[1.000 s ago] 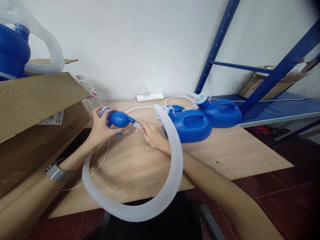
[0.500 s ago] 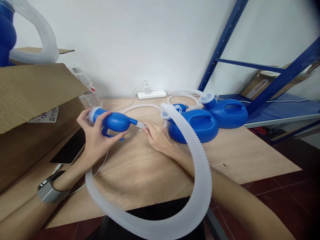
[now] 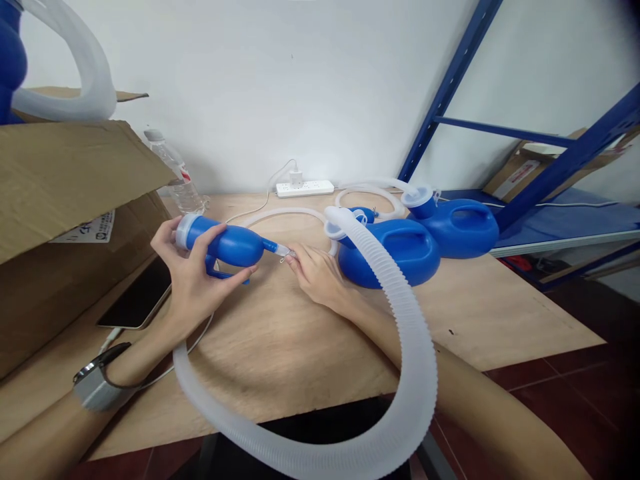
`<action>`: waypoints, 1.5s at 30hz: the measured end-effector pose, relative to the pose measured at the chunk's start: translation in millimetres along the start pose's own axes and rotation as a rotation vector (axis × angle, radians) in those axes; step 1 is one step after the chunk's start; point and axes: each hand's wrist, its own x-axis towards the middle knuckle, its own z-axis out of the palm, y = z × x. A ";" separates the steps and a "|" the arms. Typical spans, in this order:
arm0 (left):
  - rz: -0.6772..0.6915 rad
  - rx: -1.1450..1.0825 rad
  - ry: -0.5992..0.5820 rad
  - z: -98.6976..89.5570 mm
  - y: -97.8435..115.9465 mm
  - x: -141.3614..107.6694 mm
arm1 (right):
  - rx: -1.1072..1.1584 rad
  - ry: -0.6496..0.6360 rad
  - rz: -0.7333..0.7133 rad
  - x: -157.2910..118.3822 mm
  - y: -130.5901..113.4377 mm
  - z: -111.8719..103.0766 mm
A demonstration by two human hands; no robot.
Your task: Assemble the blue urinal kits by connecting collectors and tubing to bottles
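My left hand (image 3: 193, 270) is wrapped round a blue bulb-shaped plastic piece (image 3: 235, 245) with a clear collar at its left end. A narrow blue spout points right from it, joined to a short clear tube (image 3: 282, 250). The fingers of my right hand (image 3: 315, 272) pinch that tube where a small wire clip (image 3: 285, 257) shows; its far end is hidden by them. Beyond my right hand lies a blue jug (image 3: 400, 250) with a moulded handle. From its mouth a wide ribbed translucent hose (image 3: 420, 360) loops down across the front, over my right forearm.
A second blue jug (image 3: 457, 230) with a coiled hose lies behind. At left stand an open cardboard box (image 3: 55, 293), a phone (image 3: 137, 300) on a cable and a clear water bottle (image 3: 183, 187). A power strip (image 3: 305, 189) rests by the wall; blue shelving (image 3: 550, 220) rises at right.
Both hands keep their hold, and the blue piece tilts slightly, its spout a little nearer my right hand. The hose's loop has swung a bit to the right. The view has shifted slightly.
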 end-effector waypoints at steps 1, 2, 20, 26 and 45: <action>-0.012 -0.038 0.010 0.7 -3.5 1.0 | -0.004 -0.002 0.006 -0.2 1.3 -0.5; -0.040 -0.091 0.022 1.6 -7.2 2.4 | -0.010 -0.008 0.012 -0.4 2.4 -1.3; -0.628 -0.992 0.026 0.5 -27.4 32.2 | -0.095 -0.047 -0.033 -0.5 8.8 -7.4; -0.579 -0.819 0.046 5.6 -41.1 27.2 | -0.093 -0.062 -0.028 -1.3 9.6 -10.8; -0.364 -0.458 0.075 -4.4 -26.2 22.8 | 0.037 0.057 -0.118 -1.5 10.4 -9.9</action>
